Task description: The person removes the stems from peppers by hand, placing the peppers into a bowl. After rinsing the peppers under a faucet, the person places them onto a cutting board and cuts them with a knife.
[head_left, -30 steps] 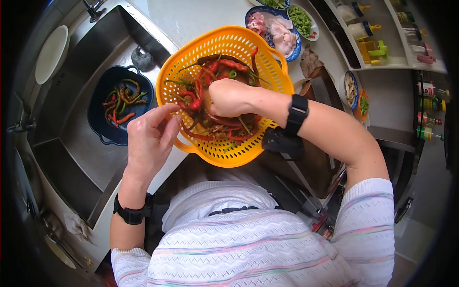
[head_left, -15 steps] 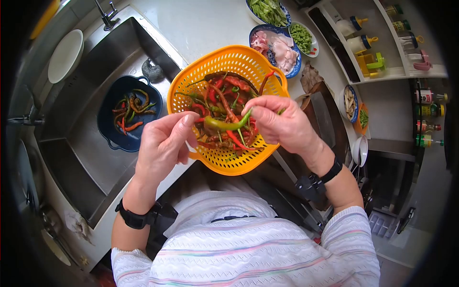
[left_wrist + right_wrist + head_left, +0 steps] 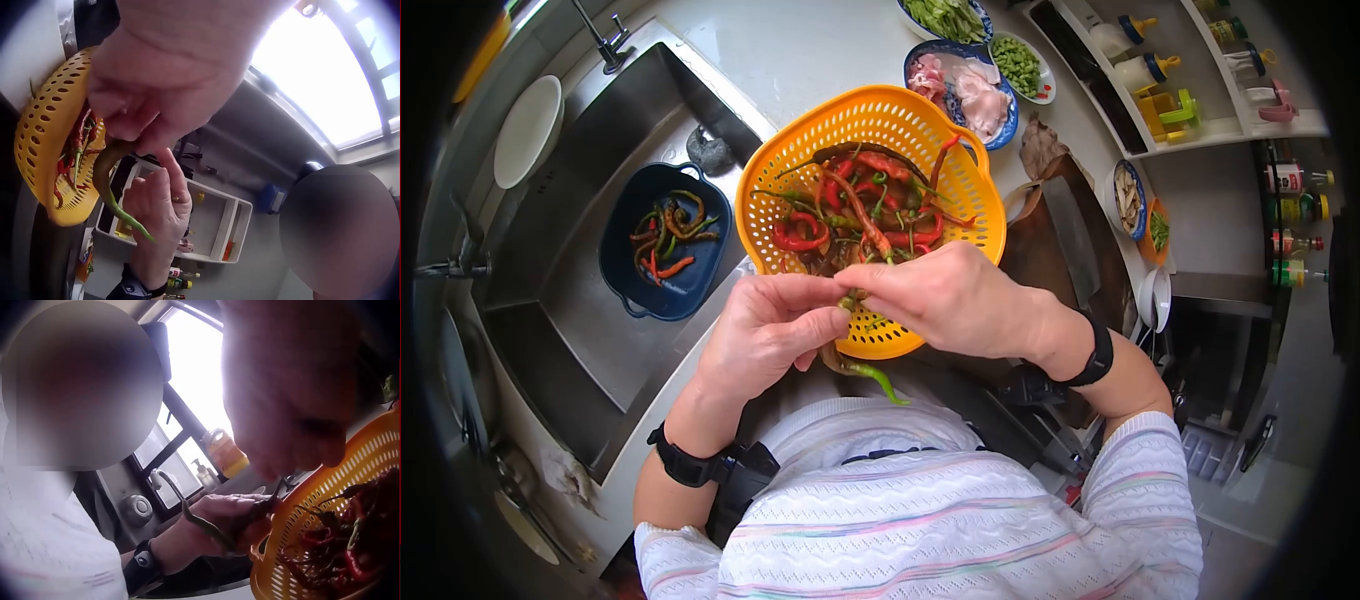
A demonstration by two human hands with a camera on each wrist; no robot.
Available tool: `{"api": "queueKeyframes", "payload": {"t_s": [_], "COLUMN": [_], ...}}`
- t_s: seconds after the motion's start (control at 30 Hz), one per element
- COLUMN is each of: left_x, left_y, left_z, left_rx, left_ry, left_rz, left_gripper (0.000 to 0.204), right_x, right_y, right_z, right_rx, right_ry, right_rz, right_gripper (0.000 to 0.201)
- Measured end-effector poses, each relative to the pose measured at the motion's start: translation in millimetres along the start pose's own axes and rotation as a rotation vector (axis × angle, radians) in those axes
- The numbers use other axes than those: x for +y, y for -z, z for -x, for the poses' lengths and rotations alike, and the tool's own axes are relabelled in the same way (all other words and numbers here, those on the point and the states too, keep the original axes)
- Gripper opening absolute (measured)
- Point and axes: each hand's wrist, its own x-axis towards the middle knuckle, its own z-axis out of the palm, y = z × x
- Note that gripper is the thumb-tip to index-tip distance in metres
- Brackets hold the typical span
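A long chilli pepper (image 3: 874, 376), brownish green with a bright green tip, hangs below both hands near the colander's front rim. My left hand (image 3: 762, 325) pinches its upper end between thumb and fingers. My right hand (image 3: 965, 300) meets the left there, its thumb and fingers pinching the stem end. In the left wrist view the curved chilli pepper (image 3: 107, 187) droops from the left fingers. Behind the hands, the yellow colander (image 3: 850, 112) holds many red and dark chillies (image 3: 868, 215), some with green stems. The fingers partly hide the pinched end.
Left of the colander, a steel sink (image 3: 560, 350) contains a navy basin (image 3: 618, 272) with several chillies. Sliced meat (image 3: 982, 97) and chopped greens (image 3: 1017, 68) stand on plates at the back right. A cleaver (image 3: 1072, 240) lies to the right, near a bottle shelf (image 3: 1190, 135).
The right hand has come out of the colander with a green chilli and brought it to the left hand. The chilli now hangs tip down, both hands together at its upper end.
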Motion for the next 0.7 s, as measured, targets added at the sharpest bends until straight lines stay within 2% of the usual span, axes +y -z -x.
{"api": "queueKeyframes", "payload": {"t_s": [0.17, 0.27, 0.4, 0.5, 0.57, 0.6, 0.67, 0.7], "left_x": [1.3, 0.6, 2.2, 4.3, 10.8, 15.5, 25.6, 30.1], "left_y": [-1.8, -0.2, 2.6, 3.5, -0.2, 1.8, 14.7, 28.6], "left_z": [3.5, 4.9, 3.3, 3.8, 6.3, 8.6, 15.6, 18.3], "left_rx": [-0.029, -0.051, -0.053, -0.052, 0.032, 0.033, 0.222, 0.306], "left_ry": [0.113, 0.106, 0.109, 0.048, -0.024, -0.024, -0.25, -0.288], "left_rz": [0.011, 0.012, 0.019, 0.07, -0.004, -0.004, -0.101, -0.152], "left_gripper": [0.017, 0.016, 0.016, 0.017, 0.02, 0.02, 0.019, 0.018], "right_x": [-9.2, -8.8, -6.3, -7.6, -7.6, -2.7, 16.5, 28.2], "right_y": [-4.4, 1.9, -3.1, -9.5, -16.1, -16.6, -14.7, -12.5], "right_z": [2.5, 2.4, 3.5, -1.5, -9.0, -12.9, -25.2, -30.8], "right_rx": [-0.054, -0.149, -0.187, -0.119, 0.035, 0.034, 0.174, 0.15], "right_ry": [0.093, 0.108, 0.084, 0.026, -0.017, -0.016, -0.121, -0.252], "right_rz": [0.204, 0.152, 0.106, 0.062, -0.045, -0.047, -0.106, -0.162], "right_gripper": [0.01, 0.008, 0.009, 0.012, 0.017, 0.017, 0.023, 0.03]}}
